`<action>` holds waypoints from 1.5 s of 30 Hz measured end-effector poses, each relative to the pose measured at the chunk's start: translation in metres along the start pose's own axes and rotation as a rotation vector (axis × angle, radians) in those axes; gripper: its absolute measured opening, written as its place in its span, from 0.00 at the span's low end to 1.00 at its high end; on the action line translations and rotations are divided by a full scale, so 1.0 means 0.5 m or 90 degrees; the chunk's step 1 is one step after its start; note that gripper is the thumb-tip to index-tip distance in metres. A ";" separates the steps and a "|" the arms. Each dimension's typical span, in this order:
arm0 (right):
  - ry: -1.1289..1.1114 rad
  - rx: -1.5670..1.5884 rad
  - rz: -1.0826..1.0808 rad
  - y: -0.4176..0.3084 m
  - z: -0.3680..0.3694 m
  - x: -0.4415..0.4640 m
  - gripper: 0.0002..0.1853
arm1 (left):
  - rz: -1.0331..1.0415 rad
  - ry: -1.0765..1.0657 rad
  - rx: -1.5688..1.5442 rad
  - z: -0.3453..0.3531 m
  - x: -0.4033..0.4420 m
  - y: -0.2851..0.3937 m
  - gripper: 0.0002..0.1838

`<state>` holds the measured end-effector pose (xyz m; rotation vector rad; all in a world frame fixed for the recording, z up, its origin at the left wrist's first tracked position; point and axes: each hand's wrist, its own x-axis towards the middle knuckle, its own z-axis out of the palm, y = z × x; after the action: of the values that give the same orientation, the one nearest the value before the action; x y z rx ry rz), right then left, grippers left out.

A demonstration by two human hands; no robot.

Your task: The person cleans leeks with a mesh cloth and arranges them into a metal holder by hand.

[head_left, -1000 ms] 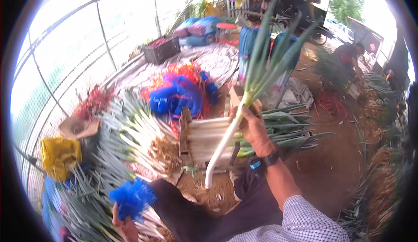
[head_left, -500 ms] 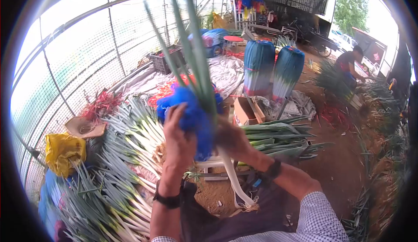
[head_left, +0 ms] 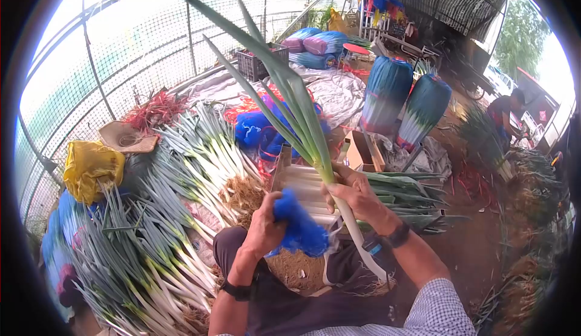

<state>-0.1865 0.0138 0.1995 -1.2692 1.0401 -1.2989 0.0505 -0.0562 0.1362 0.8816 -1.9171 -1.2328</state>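
My right hand (head_left: 358, 198) is closed around the pale stem of a large scallion (head_left: 321, 148). Its green leaves fan up to the left, and its roots hang low near my knee. Bunched in my left hand (head_left: 265, 227) is a blue mesh cloth (head_left: 304, 226), held just left of the stem and slightly blurred. Beyond it, trimmed scallions (head_left: 393, 191) lie on a low stand, white ends to the left. A heap of rooted scallions (head_left: 200, 160) spreads over the ground on my left, with another pile (head_left: 139, 257) nearer me.
More blue netting (head_left: 253, 129) lies ahead beside a cardboard box (head_left: 362, 151). Two tall wrapped bundles (head_left: 387, 91) stand behind. At the left are a yellow bag (head_left: 92, 166) and a straw hat (head_left: 128, 137). Another person (head_left: 505, 115) bends over scallions at the far right.
The blue mesh cloth has come down off the scallion to its left side with my left hand. My right hand now grips the bare stem, and the leaves lean further left.
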 end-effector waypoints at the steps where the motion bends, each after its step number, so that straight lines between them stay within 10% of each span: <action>1: -0.013 -0.003 -0.005 0.004 0.000 0.003 0.31 | -0.072 0.055 -0.031 0.007 -0.006 -0.021 0.27; 6: 0.017 -0.299 0.044 0.000 0.028 -0.005 0.32 | -0.061 0.108 -0.297 0.067 0.009 -0.081 0.29; 9: 0.002 -0.543 -0.302 0.047 0.036 -0.002 0.34 | -0.051 -0.024 -0.683 0.081 0.008 -0.018 0.28; 14: -0.070 -0.623 -0.068 0.040 0.053 -0.071 0.26 | -0.243 0.007 -0.768 0.096 0.003 -0.003 0.19; 17: -0.030 -0.687 -0.283 0.028 -0.001 -0.088 0.27 | -0.253 0.018 -0.851 0.113 0.002 -0.001 0.17; 21: 0.146 -0.600 -0.152 -0.001 -0.072 -0.082 0.41 | -0.224 -0.055 -0.886 0.137 -0.001 0.035 0.16; 25: -0.045 -0.234 0.076 0.046 -0.072 -0.094 0.38 | -0.248 -0.083 -0.815 0.195 0.004 0.023 0.20; 31: 0.216 -0.472 0.017 0.080 -0.149 -0.139 0.11 | -0.223 -0.067 -0.898 0.218 0.005 0.000 0.30; 37: 0.508 -0.530 -0.249 -0.066 -0.150 -0.076 0.10 | -0.218 -0.074 -0.965 0.259 0.004 -0.050 0.31; 41: 0.037 -0.854 -0.289 0.062 -0.052 -0.032 0.07 | -0.211 -0.076 -1.033 0.305 0.015 -0.046 0.36; 45: -0.128 -0.713 -0.078 0.061 -0.079 -0.126 0.09 | -0.210 -0.116 -1.129 0.286 0.026 -0.083 0.36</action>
<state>-0.2262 0.0697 0.1578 -2.2460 1.6292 -0.5820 -0.0671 -0.0132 0.0548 0.0364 -0.1770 -2.4294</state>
